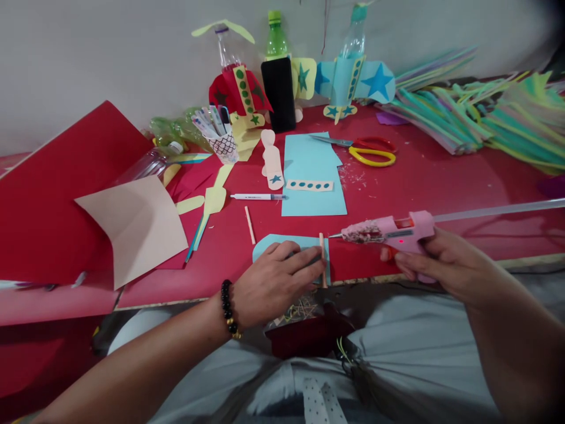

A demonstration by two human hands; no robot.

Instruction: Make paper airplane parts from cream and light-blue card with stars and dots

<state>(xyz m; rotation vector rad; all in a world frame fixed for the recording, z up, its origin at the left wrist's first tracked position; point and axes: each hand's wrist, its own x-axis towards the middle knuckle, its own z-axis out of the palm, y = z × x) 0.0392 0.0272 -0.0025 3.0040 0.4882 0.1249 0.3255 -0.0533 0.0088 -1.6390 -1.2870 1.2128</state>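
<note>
My left hand (285,274) lies palm down with its fingers spread over a light blue paper piece (265,240) at the table's front edge. Its fingertips press on a narrow pale pink paper strip (322,242) along the blue piece's right side. The left thumb is hidden. A pink hot glue gun (408,232) with a lit red light is gripped in my right hand (445,265). The gun's metal nozzle points left, close beside the strip. From its back runs a long clear glue stick (498,209).
Scissors (371,153) rest partly on light blue sheets (313,203). A white pen (258,196) and a second pale strip (250,225) lie nearby. Three decorated bottles (346,76) and a black phone (278,94) stand at the back. Left are a pen cup (224,147) and pale card (136,229).
</note>
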